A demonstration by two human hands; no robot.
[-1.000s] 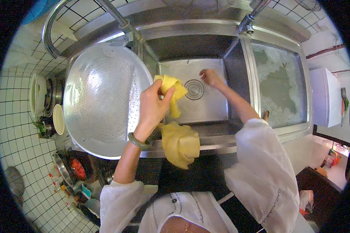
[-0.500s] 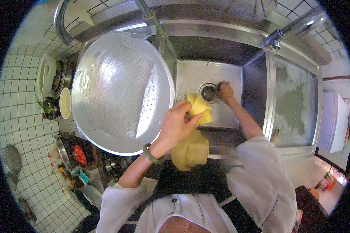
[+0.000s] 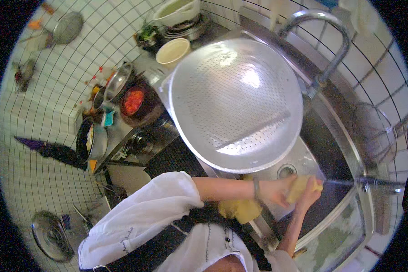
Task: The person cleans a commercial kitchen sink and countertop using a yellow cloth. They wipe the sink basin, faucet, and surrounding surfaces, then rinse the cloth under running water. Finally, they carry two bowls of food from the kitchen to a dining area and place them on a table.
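Note:
Over the steel sink (image 3: 306,154), both of my hands are closed on a yellow cloth (image 3: 298,188). My left hand (image 3: 276,191), with a bangle at the wrist, grips its left side. My right hand (image 3: 310,195) has its fingers wrapped round the other side. What looks like a thin stream of water reaches the hands from a tap (image 3: 378,183) at the right. Beneath my left wrist a second piece of yellow cloth (image 3: 241,210) hangs over the sink's front edge. The round drain (image 3: 286,171) shows just beyond my left hand.
A large perforated metal colander (image 3: 235,109) covers part of the sink area. Another curved tap (image 3: 319,27) stands behind it. To the left are a cream bowl (image 3: 173,53), a bowl of red pieces (image 3: 133,101) and a pan (image 3: 97,143). A second basin (image 3: 328,247) holds cloudy liquid.
My view has swung left. My right hand has left the drain and now grips the yellow cloth together with my left hand. A stream now shows at the right tap.

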